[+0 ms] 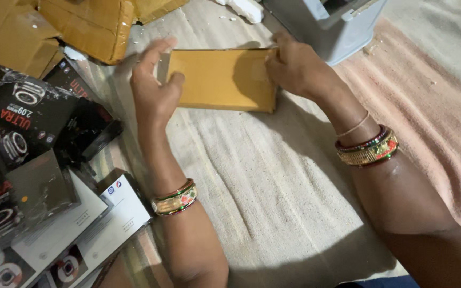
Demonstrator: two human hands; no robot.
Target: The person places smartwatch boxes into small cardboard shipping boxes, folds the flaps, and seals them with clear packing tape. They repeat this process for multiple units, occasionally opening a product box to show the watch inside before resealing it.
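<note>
We're pinching the flat box (222, 80) at upper centre, left hand (153, 88) and right hand (294, 66) gripping its ends; looking light, stiff, best held by edges.

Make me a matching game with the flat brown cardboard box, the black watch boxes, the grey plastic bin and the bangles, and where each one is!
Things:
1. flat brown cardboard box
2. black watch boxes
3. grey plastic bin
4. gold, red and green bangles

Places:
A. around the wrists
B. piled at the left edge
C. between the left hand and right hand
D. at the top, behind the right hand

Pairs: 1-C, 2-B, 3-D, 4-A
</note>
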